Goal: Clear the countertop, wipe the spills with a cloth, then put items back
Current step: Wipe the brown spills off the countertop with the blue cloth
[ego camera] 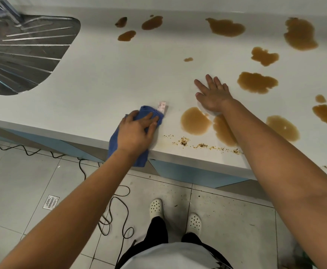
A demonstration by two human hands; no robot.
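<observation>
Smooth white countertop (104, 80), soft blue cloth (118, 138), ribbed shiny metal sink drainer (32, 51), glossy brown spills (195, 121)

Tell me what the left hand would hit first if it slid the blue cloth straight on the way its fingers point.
The left hand presses the blue cloth with fingers pointing right and slightly away. Sliding that way, it would probably first reach the pale brown puddle by the front edge; the right hand lies just beyond.
</observation>
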